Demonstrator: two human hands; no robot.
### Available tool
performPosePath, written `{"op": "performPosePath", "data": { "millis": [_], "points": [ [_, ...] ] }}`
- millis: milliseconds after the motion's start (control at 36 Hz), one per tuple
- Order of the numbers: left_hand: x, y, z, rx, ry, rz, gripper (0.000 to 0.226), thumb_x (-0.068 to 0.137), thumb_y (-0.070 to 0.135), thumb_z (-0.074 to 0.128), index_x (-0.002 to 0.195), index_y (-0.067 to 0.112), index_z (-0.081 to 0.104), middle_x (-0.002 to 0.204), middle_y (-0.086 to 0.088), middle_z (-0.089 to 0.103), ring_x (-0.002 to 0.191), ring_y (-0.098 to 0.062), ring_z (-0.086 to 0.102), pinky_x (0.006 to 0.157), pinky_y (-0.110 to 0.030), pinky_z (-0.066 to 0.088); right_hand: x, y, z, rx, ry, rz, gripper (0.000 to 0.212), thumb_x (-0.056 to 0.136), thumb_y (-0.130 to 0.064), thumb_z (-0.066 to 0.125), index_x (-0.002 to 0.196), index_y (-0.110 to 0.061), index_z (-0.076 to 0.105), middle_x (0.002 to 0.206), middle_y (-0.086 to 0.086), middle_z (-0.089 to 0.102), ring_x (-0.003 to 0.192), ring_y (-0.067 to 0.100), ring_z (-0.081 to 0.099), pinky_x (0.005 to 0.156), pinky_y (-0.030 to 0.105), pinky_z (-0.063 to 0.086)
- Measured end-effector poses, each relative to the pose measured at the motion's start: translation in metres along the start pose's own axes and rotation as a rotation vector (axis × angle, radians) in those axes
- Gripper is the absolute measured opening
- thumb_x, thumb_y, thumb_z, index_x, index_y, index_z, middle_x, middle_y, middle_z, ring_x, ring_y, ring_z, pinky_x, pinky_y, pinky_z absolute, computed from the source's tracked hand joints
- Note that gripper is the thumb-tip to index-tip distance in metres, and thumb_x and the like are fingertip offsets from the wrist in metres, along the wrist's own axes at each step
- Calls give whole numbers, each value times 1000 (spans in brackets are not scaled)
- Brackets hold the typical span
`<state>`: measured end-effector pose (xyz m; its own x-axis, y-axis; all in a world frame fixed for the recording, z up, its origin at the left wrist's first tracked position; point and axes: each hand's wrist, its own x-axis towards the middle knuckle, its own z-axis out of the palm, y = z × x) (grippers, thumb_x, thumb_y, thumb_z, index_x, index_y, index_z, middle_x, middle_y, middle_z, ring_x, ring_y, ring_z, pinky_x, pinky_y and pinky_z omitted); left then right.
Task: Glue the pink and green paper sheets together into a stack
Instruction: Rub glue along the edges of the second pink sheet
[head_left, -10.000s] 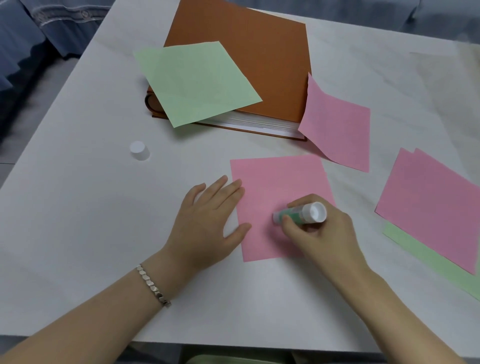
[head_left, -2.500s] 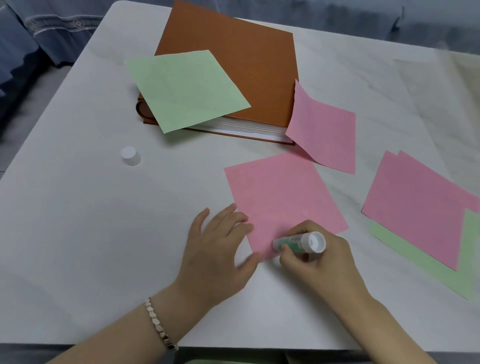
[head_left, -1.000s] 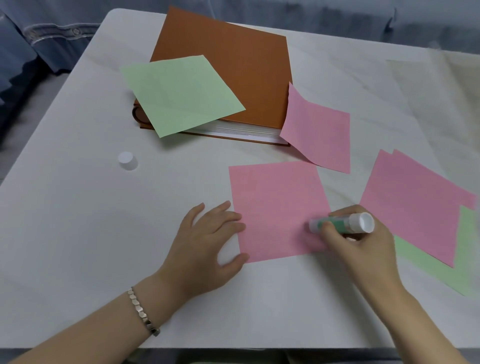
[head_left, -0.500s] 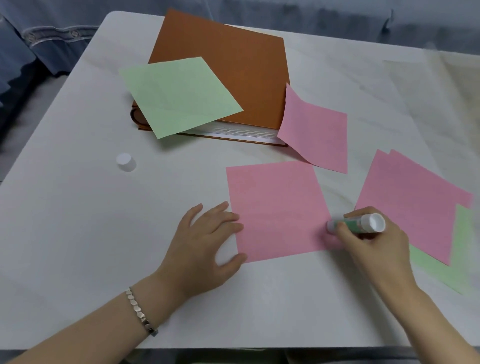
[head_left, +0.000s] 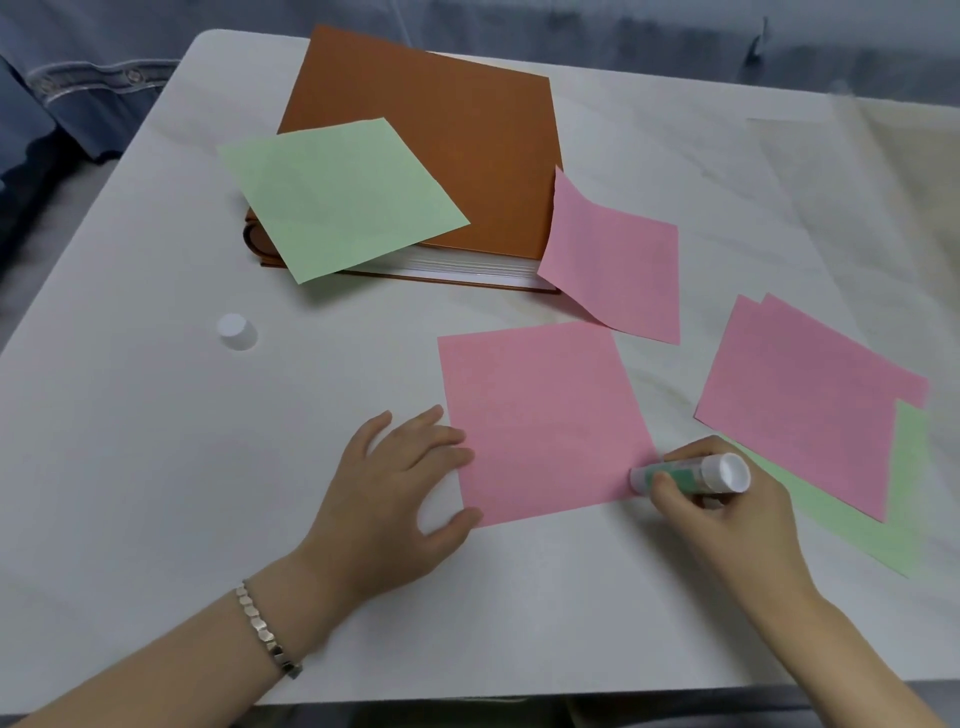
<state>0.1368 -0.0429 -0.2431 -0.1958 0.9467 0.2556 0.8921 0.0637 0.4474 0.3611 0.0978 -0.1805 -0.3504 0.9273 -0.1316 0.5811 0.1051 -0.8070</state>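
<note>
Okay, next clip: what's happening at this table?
A person is gluing paper. The left hand holds down the left edge of a pink sheet lying flat on the table, while the right hand grips an uncapped glue stick with its tip at the sheet's lower right edge. A white cap stands apart to the left. A pink-and-green stack lies to the right.

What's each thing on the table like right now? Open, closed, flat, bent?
middle pink sheet, flat, left hand pressing its left edge
glue stick, uncapped, gripped by right hand, tip at that sheet's right edge
cap, off, standing on the table
book, closed
green sheet, lying on the book, overhanging
bent pink sheet, corner propped against the book
right pile, pink sheets over green, flat
</note>
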Motion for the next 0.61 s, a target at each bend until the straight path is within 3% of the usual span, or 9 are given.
{"op": "performPosePath", "data": {
  "millis": [83,167,222,333,417,472,528,611],
  "points": [
    [0,0,0,-2,1,3,44,76,50,55,104,20,68,115,7,63,124,-13,48,106,-42,27,3,4,-9,-25,62,20,15,73,-8,74,69,-15,62,62,0,62,50,2,49,44,9,35],
    [0,0,0,-3,-2,-5,44,75,50,55,104,20,67,115,7,62,124,-13,47,106,-42,27,5,6,-16,-55,102,16,15,69,-18,76,69,-18,61,66,-9,63,54,0,51,45,8,36],
    [1,1,-1,-14,-15,-16,43,73,50,55,103,21,66,114,9,61,124,-11,47,106,-40,25,6,5,-20,-16,150,33,14,61,-29,67,70,-19,61,61,-12,63,53,-1,51,45,9,36],
    [9,0,-7,-66,-67,-37,40,68,47,54,101,26,58,107,14,56,117,-7,46,104,-31,21,7,-7,-16,293,148,75,13,69,-15,69,79,-12,62,58,-11,64,50,4,54,47,12,43],
    [19,-4,-15,-78,-131,-58,41,65,47,50,99,26,56,102,16,53,103,-8,49,94,-28,29,6,-23,-3,645,21,154,15,83,0,61,83,-14,56,52,-4,59,49,10,56,54,18,51],
    [24,-7,-20,-89,-176,-79,42,64,47,49,101,26,55,101,18,48,101,-9,49,91,-25,29,4,-34,5,814,-112,195,21,70,-15,71,84,-14,56,52,-3,56,49,12,56,55,21,53],
    [28,-11,-26,-111,-216,-115,39,66,42,55,102,27,54,101,18,47,98,-9,49,89,-23,29,4,-46,11,933,-241,202,48,45,-31,88,83,-15,63,59,2,61,52,15,59,58,24,55],
    [27,-18,-33,-130,-201,-125,32,65,34,61,96,26,56,96,15,52,90,-11,51,83,-24,34,3,-55,18,1042,-342,226,56,26,-36,95,74,-19,72,65,12,64,57,19,64,59,28,57]
  ]
}}
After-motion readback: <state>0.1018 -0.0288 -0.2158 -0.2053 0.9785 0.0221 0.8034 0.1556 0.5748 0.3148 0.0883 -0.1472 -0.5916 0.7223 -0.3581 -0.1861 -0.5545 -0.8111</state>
